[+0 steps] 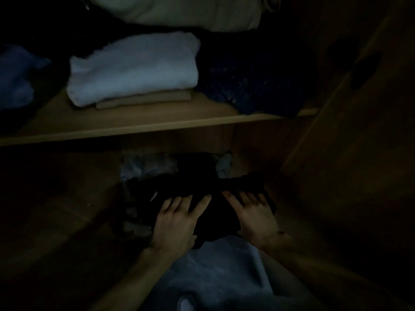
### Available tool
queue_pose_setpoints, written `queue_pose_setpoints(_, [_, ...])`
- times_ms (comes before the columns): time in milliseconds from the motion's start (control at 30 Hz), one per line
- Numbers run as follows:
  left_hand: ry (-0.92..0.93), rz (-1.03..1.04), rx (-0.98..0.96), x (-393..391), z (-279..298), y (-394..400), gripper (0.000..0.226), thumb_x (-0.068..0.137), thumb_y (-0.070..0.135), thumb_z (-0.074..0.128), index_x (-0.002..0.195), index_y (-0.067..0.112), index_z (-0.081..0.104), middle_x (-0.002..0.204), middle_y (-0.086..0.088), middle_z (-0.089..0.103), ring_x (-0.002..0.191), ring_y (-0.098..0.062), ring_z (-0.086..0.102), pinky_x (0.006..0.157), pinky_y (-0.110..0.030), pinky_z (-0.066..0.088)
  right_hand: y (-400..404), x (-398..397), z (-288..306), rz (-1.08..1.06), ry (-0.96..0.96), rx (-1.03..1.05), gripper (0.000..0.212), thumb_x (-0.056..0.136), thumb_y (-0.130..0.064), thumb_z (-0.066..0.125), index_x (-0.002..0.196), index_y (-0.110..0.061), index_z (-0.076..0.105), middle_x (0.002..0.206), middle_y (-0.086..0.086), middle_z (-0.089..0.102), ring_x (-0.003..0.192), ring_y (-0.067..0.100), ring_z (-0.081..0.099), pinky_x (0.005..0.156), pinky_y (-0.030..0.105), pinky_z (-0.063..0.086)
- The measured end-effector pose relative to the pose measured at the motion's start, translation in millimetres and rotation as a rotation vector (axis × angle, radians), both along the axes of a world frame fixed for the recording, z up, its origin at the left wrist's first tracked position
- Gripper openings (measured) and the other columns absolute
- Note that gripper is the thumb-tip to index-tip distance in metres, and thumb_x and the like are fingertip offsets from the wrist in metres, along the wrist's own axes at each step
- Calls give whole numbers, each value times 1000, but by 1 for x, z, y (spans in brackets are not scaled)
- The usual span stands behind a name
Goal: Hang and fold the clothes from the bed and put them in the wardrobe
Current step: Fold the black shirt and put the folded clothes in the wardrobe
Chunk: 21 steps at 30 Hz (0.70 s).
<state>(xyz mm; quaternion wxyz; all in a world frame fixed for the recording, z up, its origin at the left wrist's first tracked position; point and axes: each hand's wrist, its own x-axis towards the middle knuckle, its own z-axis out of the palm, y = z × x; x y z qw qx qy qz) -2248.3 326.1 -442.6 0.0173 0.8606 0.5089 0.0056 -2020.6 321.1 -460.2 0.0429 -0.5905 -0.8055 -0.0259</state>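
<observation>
Two hands press a black garment flat inside a dim wardrobe.
The left hand (177, 218) lies with fingers spread and straight on the black garment (202, 187) under the shelf (143, 127); the right hand (253, 214) lies flat beside it, gripping nothing. White folded clothes (134, 68) sit on that shelf.
</observation>
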Motion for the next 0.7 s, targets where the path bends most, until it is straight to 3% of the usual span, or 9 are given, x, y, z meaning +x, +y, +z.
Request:
queue_pose_setpoints(133, [-9, -55, 55, 4, -113, 56, 119, 35, 47, 90, 143, 31, 43, 116, -7, 66, 93, -27, 63, 85, -42, 52, 49, 3, -114, -24, -10, 84, 105, 42, -54, 83, 134, -24, 42, 102, 8, 71, 82, 29, 70, 71, 42, 56])
queue_pose_setpoints(300, [-39, -96, 167, 13, -259, 127, 123, 30, 45, 92, 142, 29, 42, 114, -11, 67, 92, -32, 64, 83, -44, 54, 117, 14, -266, -50, 0, 137, 117, 34, -54, 89, 137, -25, 40, 114, 9, 69, 89, 31, 69, 74, 46, 57])
queue_pose_setpoints(400, [-65, -131, 211, 22, -346, 165, 124, 31, 49, 90, 143, 29, 41, 113, -13, 68, 92, -34, 64, 82, -43, 53, 152, 28, -355, -49, 48, 161, 115, 45, -51, 88, 144, -29, 33, 127, 8, 63, 101, 31, 65, 84, 47, 53])
queue_pose_setpoints(500, [-118, -174, 278, 35, -418, 195, 118, 40, 49, 90, 145, 28, 38, 113, -15, 66, 94, -36, 63, 83, -43, 52, 176, 44, -427, -72, 107, 234, 95, 66, -49, 75, 148, -32, 29, 139, 5, 54, 113, 29, 60, 91, 46, 48])
queue_pose_setpoints(567, [-139, -217, 351, 45, -453, 215, 109, 50, 51, 86, 145, 27, 39, 117, -17, 65, 99, -37, 62, 86, -44, 50, 187, 53, -459, -107, 106, 285, 87, 73, -59, 61, 149, -31, 30, 142, 6, 51, 115, 29, 57, 94, 46, 46])
queue_pose_setpoints(700, [-167, -220, 502, 62, -502, 255, 74, 82, 61, 52, 147, 25, 44, 131, -22, 58, 111, -39, 58, 95, -48, 44, 225, 63, -504, -128, 98, 421, 97, 73, -81, 49, 152, -26, 30, 148, 11, 43, 131, 30, 44, 103, 45, 31])
